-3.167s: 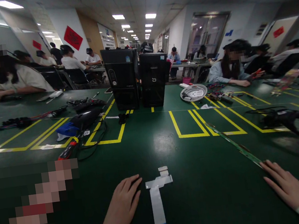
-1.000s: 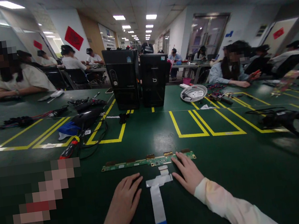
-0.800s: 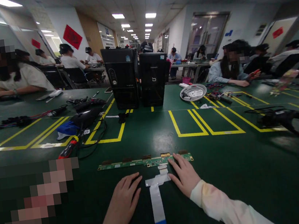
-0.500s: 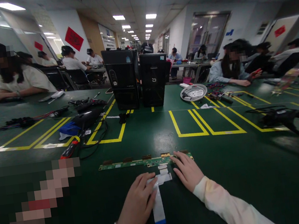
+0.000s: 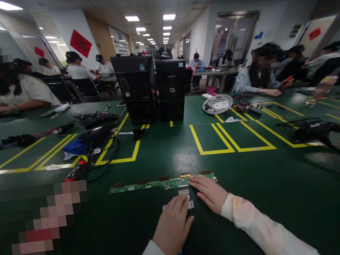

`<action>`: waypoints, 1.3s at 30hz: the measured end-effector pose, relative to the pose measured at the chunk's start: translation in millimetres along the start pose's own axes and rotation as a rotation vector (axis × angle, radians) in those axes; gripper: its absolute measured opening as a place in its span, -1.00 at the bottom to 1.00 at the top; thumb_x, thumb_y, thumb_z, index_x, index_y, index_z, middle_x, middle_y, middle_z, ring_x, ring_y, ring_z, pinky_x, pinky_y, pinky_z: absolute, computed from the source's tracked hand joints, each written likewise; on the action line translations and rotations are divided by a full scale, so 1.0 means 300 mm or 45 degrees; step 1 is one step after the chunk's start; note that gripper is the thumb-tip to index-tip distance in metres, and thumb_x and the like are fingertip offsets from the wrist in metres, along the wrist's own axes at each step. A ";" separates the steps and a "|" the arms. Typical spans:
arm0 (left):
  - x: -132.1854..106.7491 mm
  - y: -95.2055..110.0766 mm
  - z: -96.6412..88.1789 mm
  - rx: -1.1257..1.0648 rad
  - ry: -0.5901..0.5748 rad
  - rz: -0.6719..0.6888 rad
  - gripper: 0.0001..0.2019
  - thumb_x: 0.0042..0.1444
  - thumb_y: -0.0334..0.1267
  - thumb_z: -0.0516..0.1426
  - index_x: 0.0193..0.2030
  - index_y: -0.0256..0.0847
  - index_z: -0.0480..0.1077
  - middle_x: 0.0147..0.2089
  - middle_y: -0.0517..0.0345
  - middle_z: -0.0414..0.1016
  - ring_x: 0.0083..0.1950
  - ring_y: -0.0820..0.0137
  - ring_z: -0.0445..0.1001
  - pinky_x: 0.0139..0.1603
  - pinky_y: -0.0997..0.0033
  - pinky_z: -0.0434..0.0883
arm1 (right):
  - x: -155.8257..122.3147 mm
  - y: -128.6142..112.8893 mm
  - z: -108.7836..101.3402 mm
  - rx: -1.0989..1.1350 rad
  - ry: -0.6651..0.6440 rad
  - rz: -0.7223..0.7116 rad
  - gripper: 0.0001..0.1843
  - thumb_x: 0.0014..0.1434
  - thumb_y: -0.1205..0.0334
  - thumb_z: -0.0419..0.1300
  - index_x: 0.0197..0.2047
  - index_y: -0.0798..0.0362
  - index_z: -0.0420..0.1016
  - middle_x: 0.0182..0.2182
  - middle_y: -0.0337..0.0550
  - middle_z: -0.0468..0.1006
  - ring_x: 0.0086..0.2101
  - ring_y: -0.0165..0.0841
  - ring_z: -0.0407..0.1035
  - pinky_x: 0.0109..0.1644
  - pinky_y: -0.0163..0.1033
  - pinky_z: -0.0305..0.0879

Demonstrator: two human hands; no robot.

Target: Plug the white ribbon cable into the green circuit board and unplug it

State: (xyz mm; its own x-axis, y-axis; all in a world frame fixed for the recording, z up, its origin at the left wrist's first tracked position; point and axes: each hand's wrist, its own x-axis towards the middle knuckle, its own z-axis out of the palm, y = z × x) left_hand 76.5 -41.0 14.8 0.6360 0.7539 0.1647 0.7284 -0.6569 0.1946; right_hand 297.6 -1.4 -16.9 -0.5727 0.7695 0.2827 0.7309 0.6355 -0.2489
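A long, narrow green circuit board (image 5: 148, 186) lies across the dark green table, with gold-brown flex tabs along its far edge. The fingertips of my right hand (image 5: 210, 192) rest on the board's right part, its fingers stretched out. Just below the board, a white flat ribbon cable (image 5: 184, 193) lies with its end close to the near edge; whether it is joined there I cannot tell. My left hand (image 5: 176, 223) lies over this cable with extended fingers, hiding most of it. A blue end of the cable peeks out below that hand.
Two black computer towers (image 5: 171, 91) stand ahead. A white basket (image 5: 218, 104) and tangled cables are behind right. To the left lie a black heat gun (image 5: 97, 133) and a red-black screwdriver (image 5: 76, 171). A black stand (image 5: 317, 129) is at right. Co-workers sit around.
My left hand has moved up and right along the ribbon cable, covering more of it. My right fingers have shifted slightly left on the board. The whole view has moved a little.
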 end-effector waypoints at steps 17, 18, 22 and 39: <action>-0.014 0.027 0.012 0.071 0.030 -0.013 -0.56 0.18 -0.22 0.09 0.19 -0.29 0.25 0.19 -0.09 0.35 0.16 0.11 0.35 0.11 0.04 0.37 | -0.024 -0.051 -0.015 0.007 -0.027 0.039 -0.53 0.27 0.29 -0.11 0.23 0.09 0.21 0.19 0.00 0.25 0.22 -0.25 0.03 0.26 0.02 0.07; -0.015 0.027 0.012 0.070 0.034 -0.012 -0.57 0.18 -0.22 0.09 0.18 -0.28 0.25 0.19 -0.08 0.35 0.17 0.12 0.35 0.12 0.04 0.36 | -0.024 -0.052 -0.016 0.006 -0.029 0.041 -0.53 0.27 0.29 -0.11 0.23 0.09 0.22 0.19 0.00 0.25 0.21 -0.25 0.03 0.26 0.02 0.08; -0.018 0.026 0.011 0.058 0.017 -0.010 -0.56 0.17 -0.23 0.10 0.19 -0.30 0.25 0.20 -0.09 0.34 0.18 0.12 0.33 0.14 0.03 0.34 | -0.025 -0.049 -0.021 0.008 -0.028 0.034 -0.53 0.26 0.30 -0.10 0.22 0.08 0.24 0.19 -0.01 0.26 0.21 -0.26 0.04 0.26 0.01 0.08; -0.018 0.017 0.025 0.036 0.012 0.006 -0.50 0.22 -0.12 0.03 0.23 -0.37 0.20 0.25 -0.15 0.27 0.25 0.13 0.25 0.19 0.08 0.30 | -0.022 -0.029 -0.018 0.014 -0.055 -0.005 -0.52 0.27 0.29 -0.11 0.24 0.08 0.20 0.22 -0.02 0.21 0.24 -0.24 -0.02 0.28 0.05 0.03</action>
State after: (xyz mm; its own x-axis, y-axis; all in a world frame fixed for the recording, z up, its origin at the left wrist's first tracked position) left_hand 78.6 -48.3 7.5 0.6372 0.7507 0.1745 0.7323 -0.6603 0.1666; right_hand 297.1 -12.2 -11.6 -0.5914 0.7689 0.2431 0.7247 0.6390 -0.2579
